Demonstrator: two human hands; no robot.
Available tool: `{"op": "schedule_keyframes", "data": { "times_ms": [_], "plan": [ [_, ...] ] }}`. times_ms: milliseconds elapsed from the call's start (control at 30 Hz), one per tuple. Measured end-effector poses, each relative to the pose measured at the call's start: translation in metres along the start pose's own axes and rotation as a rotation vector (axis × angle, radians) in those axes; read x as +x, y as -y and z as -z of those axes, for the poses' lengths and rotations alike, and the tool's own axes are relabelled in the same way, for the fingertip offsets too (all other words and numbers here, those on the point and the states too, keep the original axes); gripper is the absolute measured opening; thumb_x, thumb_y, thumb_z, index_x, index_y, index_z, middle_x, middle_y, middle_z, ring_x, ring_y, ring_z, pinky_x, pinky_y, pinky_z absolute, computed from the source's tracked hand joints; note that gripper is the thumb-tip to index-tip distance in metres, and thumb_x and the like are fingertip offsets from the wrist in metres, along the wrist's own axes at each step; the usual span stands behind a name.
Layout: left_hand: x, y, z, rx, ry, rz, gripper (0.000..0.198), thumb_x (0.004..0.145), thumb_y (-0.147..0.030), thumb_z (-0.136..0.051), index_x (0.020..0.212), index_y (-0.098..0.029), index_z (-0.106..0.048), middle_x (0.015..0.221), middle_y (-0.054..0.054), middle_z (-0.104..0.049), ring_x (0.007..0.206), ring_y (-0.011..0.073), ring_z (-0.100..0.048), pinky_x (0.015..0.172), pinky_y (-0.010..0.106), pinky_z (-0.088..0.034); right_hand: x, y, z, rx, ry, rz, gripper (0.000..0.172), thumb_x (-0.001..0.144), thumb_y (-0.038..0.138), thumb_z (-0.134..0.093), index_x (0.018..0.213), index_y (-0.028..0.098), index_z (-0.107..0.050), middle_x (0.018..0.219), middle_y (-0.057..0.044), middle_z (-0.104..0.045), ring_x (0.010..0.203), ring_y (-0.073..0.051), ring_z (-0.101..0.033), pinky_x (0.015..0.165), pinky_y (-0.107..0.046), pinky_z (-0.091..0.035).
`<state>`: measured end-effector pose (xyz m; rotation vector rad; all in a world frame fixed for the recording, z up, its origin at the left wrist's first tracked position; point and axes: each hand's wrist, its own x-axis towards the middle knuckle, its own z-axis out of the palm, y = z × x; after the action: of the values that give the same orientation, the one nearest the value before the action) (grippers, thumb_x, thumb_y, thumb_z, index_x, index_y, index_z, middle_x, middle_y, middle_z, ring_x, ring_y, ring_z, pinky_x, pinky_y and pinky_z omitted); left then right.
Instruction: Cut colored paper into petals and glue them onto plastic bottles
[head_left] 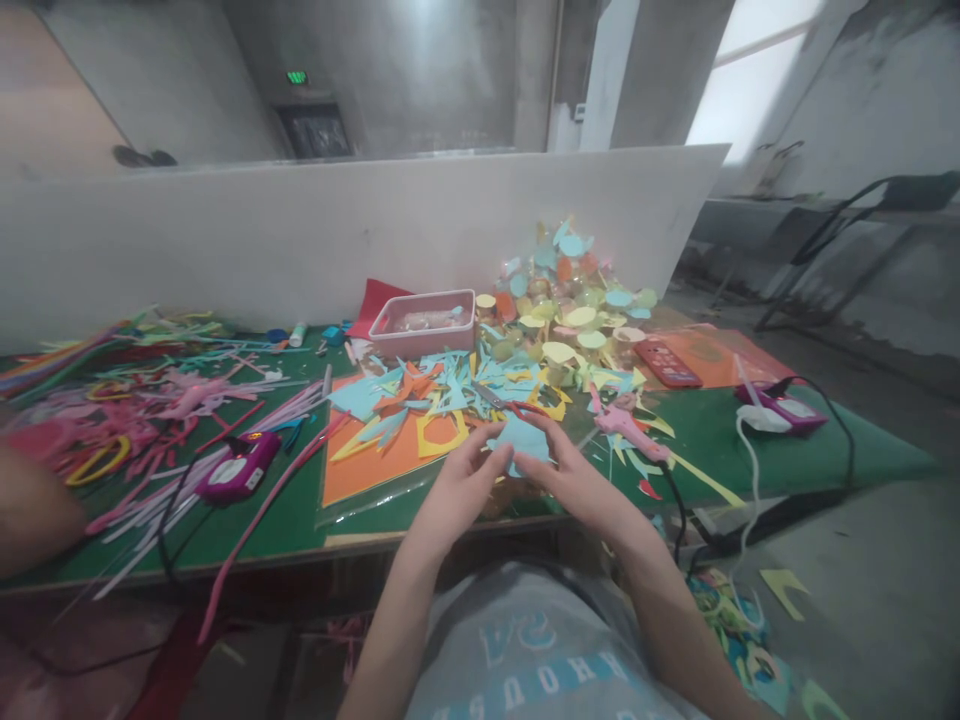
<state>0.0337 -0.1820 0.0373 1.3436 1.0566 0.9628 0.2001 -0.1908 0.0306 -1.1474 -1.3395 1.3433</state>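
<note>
Between both hands, near the table's front edge, is a light blue piece of paper (526, 443). My left hand (474, 470) grips its left side, with the thumb on the near face. On the other side, my right hand (564, 468) has its fingers closed on the right edge. Just beyond the paper lie scissors (491, 397) with red handles, on top of blue paper scraps (457, 380). A pink glue gun (630, 430) rests to the right of my right hand. Left of my hands, an orange sheet (352, 470) carries a yellow paper frame (441, 434).
A pink-white plastic box (424, 340) stands behind the scraps. Right of it rises a heap of clear balls and paper discs (577, 300). Purple power strips (240, 467) with cords sit on both sides. Pipe cleaners (187, 395) cover the left. Another person's arm (34, 510) enters there.
</note>
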Motion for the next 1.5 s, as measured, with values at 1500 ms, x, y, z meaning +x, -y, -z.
{"op": "schedule_keyframes", "data": {
  "times_ms": [1500],
  "plan": [
    [0.012, 0.024, 0.007, -0.023, -0.374, -0.044, 0.046, 0.083, -0.052, -0.065, 0.115, -0.020, -0.061, 0.126, 0.012, -0.065, 0.103, 0.0235, -0.067, 0.087, 0.035, -0.054, 0.043, 0.013, 0.016, 0.582, -0.015, -0.093, 0.036, 0.081, 0.056, -0.065, 0.099, 0.025, -0.066, 0.102, -0.007, -0.075, 0.108, -0.027, -0.068, 0.103, -0.045, -0.051]
  ]
}}
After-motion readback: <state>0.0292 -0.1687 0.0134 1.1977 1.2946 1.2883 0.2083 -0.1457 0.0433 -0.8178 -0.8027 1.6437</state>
